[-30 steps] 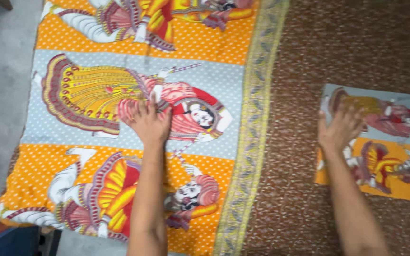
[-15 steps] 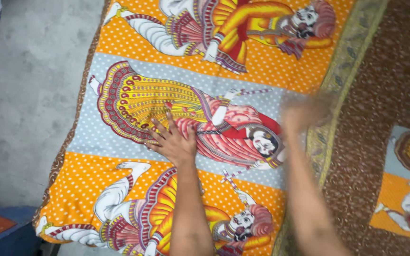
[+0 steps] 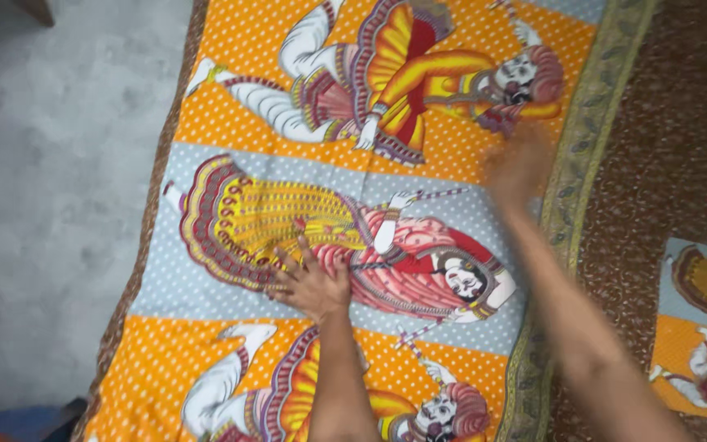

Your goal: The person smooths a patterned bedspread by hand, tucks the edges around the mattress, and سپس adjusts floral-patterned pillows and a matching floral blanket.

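Both arms reach forward, well apart. Left hand is flat with fingers spread, pressing the printed cloth on its grey dotted band. Right hand is blurry, open I think, over the orange band near the green border. Cloth lies flat on the floor, bands running left-right

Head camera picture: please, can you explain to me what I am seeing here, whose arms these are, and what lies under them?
The picture comes from a camera worn on a person's head, looking down, so both bare arms belong to that person. The left hand lies flat, fingers spread, on a large printed cloth with orange and grey dotted bands and dancing figures. The right hand is blurred, over the cloth near its green patterned border; whether it touches is unclear. Neither hand holds anything. Right of it lies brown patterned fabric with a smaller printed piece. Left is grey floor.
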